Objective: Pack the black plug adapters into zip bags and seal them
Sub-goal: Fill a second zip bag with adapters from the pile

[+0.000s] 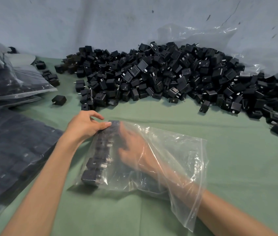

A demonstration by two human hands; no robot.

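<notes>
A clear zip bag is laid on the green worktop in the near middle, its zip strip standing open on the right side. A row of black plug adapters is lined up inside the bag along its left edge, from near to far. The left hand is placed outside the bag at its far left corner, with the fingers fairly straight and laid on the plastic over the far end of the row; nothing is clasped by it. The right hand is reached into the bag through the open mouth and is seen blurred behind the film, just beside the row; whether anything is grasped by it cannot be told. A large pile of loose adapters is spread across the far side of the worktop, partly on a crumpled clear plastic sheet at the far right. One single adapter is lying apart, left of the pile. Filled bags are laid at the near left, and more stacked bags are seen at the far left.
</notes>
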